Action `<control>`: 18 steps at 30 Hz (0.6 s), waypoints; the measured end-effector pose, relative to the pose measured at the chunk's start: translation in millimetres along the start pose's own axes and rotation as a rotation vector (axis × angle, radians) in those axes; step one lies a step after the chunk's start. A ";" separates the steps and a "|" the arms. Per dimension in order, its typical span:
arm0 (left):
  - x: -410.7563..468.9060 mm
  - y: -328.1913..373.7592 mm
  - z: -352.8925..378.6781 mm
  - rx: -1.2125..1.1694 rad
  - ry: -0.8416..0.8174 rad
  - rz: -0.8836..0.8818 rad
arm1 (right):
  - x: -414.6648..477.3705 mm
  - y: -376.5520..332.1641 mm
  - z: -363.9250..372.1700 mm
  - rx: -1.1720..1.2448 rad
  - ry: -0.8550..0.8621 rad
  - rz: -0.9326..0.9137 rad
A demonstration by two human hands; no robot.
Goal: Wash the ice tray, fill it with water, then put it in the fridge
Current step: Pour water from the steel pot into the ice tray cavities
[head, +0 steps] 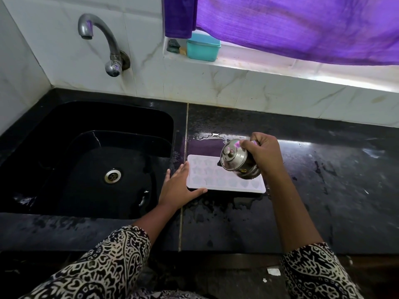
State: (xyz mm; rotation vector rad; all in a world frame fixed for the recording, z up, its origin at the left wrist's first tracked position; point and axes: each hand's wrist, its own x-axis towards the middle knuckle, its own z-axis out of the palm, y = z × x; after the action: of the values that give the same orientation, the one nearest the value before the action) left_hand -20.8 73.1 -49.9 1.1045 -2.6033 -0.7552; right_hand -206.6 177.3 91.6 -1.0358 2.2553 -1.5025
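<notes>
Pale rectangular plastic ice tray with shaped cavities (216,179) lies flat on the wet black stone counter (323,186), just right of the black sink (64,117), long side facing the person. Can't tell if the cavities hold water.

Left hand (176,184) is flat on the counter against the tray's left short edge. Its fingers are straight and point away from the person, and the thumb is stretched along the tray's near edge. It braces the tray with no curl around it.

Right hand (264,152) grips a small round stainless-steel lidded pot (236,160), fingers wrapped over its upper side. The pot is tipped toward the left, knobbed lid facing the camera, and is held above the right half of the tray, covering some cavities from view. No visible stream of water.

Water puddles (209,136) sit on the counter behind the tray and also near its front edge. Round metal drain (112,175) is in the sink floor. Curved metal tap (103,39) is on the white tiled wall above the sink. Teal lidded plastic box (203,48) sits on the window ledge under the purple curtain (302,24). Black-and-white patterned sleeves (112,262) cover both upper arms.
</notes>
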 end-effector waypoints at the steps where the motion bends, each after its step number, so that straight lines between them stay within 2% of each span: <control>1: 0.2 -0.4 0.3 0.001 -0.001 0.001 | -0.1 0.0 -0.6 -0.005 -0.003 -0.002; 18: 0.4 -1.5 2.1 0.011 0.001 0.004 | -0.1 -6.6 -11.1 -0.044 0.006 -0.021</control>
State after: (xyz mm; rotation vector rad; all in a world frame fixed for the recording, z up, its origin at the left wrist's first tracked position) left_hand -21.0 72.7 -52.5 1.1024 -2.6104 -0.7404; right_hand -209.8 183.8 102.3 -1.0723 2.2986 -1.4724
